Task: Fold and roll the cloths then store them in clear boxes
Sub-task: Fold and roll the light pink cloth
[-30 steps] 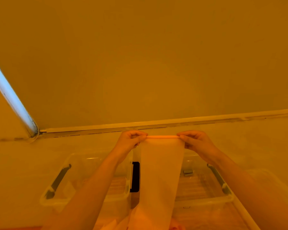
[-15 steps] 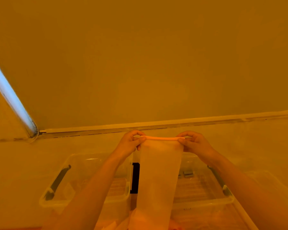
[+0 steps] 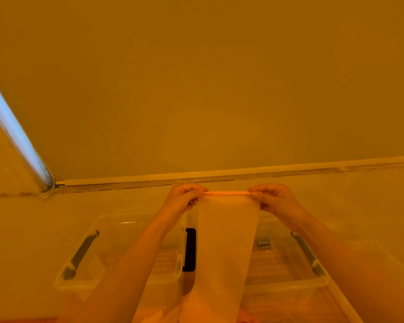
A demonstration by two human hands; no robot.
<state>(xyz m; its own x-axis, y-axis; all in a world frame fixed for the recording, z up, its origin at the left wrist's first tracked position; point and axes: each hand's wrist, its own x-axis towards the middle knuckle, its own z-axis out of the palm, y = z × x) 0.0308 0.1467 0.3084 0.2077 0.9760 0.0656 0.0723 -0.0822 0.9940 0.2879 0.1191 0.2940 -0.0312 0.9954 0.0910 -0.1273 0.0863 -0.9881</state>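
No writing or label is legible anywhere under the orange light. The left hand [image 3: 181, 199] and right hand [image 3: 274, 200] pinch the rolled top edge of a long pale folded cloth [image 3: 224, 241] with curled fingers. It hangs above 2 clear plastic boxes [image 3: 79, 259] with grey handles; its lower end is cut off.

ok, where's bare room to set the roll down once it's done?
Bare floor left of the left clear box, and the strip between both boxes and the baseboard. Crowded: the middle, where left hand and right hand hold the cloth over the right clear box.
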